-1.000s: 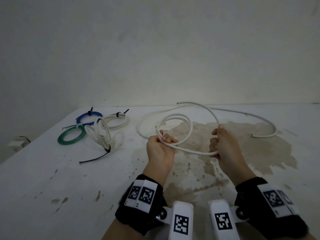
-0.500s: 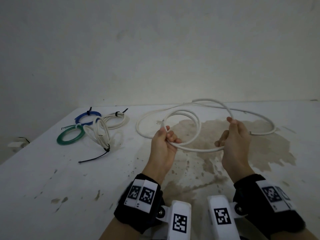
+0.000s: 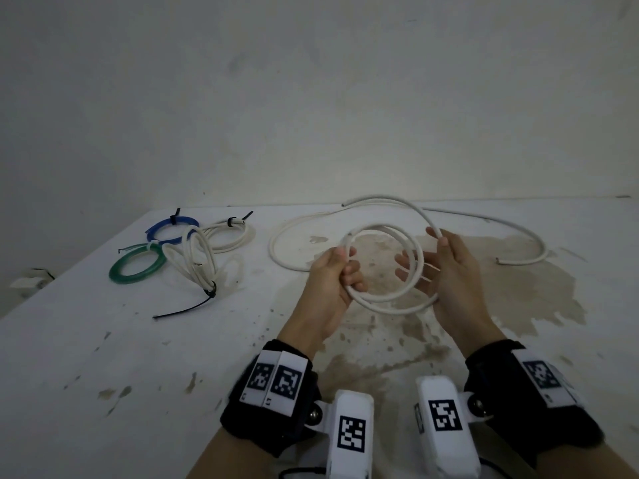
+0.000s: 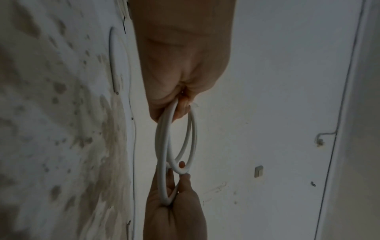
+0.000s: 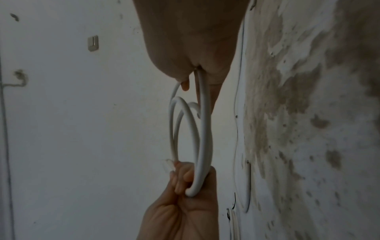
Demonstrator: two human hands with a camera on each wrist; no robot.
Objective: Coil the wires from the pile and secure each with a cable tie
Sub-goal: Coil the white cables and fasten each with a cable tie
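Observation:
A white wire is partly wound into a small coil of two or three turns, held above the stained table. My left hand grips the coil's left side, fingers curled round the strands. My right hand holds the right side, thumb on top of the incoming strand. The loose rest of the wire arcs back along the wall and ends at the right. In the left wrist view the coil spans from my left hand to my right hand. The right wrist view shows the same coil.
Tied coils lie at the back left: a blue one, a green one and two white ones. A long black cable tie tail sticks out from the nearer white coil. The wall rises right behind the table.
My right hand swung the wire up and round toward my left hand, adding a turn to the coil. The hands now stand closer together, with the coil tighter.

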